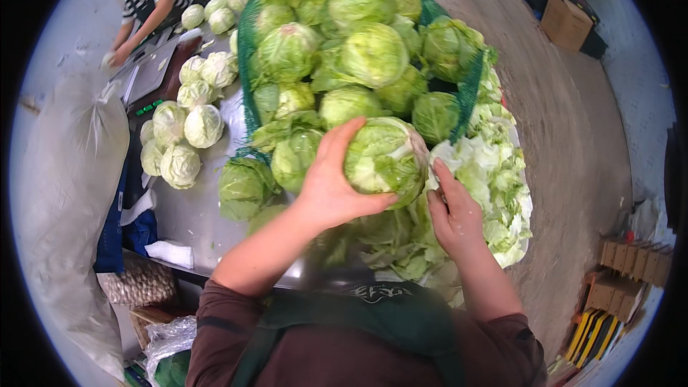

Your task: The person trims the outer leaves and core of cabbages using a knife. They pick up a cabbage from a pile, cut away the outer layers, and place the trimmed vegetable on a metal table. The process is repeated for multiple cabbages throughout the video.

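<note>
My left hand (336,183) grips a green cabbage head (384,161) from its left side, thumb below and fingers over the top. The cabbage's pale, brownish stem end faces right. Close beside that end is my right hand (459,217), forefinger stretched out and the other fingers curled. It holds what looks like a small knife (434,169), mostly hidden by the fingers. Beyond my hands, many untrimmed cabbages (376,56) lie piled in an opened green mesh sack (248,64). Loose outer leaves (395,242) lie below the held cabbage.
Pale trimmed cabbages (180,166) stand in groups on the metal table (209,226) at left. A bin heaped with leaves (502,188) is at right. Another person (150,0) works at the far left. A large plastic bag (70,199) hangs nearby; cardboard boxes (566,21) sit far right.
</note>
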{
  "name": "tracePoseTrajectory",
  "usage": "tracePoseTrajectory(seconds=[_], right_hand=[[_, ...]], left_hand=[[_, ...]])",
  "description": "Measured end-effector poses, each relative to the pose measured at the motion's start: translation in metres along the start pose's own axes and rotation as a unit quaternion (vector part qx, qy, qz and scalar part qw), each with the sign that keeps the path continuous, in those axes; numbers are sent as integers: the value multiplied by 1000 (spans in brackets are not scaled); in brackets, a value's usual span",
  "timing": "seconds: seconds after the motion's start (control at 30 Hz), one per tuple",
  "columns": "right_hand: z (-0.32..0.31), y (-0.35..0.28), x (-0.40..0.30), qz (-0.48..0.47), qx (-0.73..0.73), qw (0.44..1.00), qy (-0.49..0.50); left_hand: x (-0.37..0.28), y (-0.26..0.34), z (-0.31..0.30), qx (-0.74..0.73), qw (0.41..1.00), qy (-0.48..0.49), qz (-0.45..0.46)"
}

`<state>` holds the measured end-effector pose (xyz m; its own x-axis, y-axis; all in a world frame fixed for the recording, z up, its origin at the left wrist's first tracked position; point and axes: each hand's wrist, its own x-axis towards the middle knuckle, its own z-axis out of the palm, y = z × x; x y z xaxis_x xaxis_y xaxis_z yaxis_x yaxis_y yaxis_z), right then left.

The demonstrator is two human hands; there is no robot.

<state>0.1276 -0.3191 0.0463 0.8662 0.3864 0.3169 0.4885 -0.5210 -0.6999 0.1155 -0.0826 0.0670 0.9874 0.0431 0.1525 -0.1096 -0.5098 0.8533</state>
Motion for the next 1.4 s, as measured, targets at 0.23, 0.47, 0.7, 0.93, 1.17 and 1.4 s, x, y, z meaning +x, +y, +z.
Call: tracePoseTrajectory(seconds=[0.23,0.47,0.7,0.93,1.17,1.4], right_hand=[[-25,38,-31,-29,-137,989,45],[-4,62,-14,26,-132,991,15],[1,81,7,62,-161,985,-23],[-11,91,47,116,-171,968,-140],[-6,123,-9,177,6,981,-75],[20,62,-17,350,388,852,-35]], left_hand=[[14,44,60,178,983,31,17],[18,61,69,206,978,36,-11],[13,49,83,273,957,55,77],[9,47,89,261,960,90,54],[-39,13,86,188,973,87,103],[-48,-3,79,-172,983,51,29]])
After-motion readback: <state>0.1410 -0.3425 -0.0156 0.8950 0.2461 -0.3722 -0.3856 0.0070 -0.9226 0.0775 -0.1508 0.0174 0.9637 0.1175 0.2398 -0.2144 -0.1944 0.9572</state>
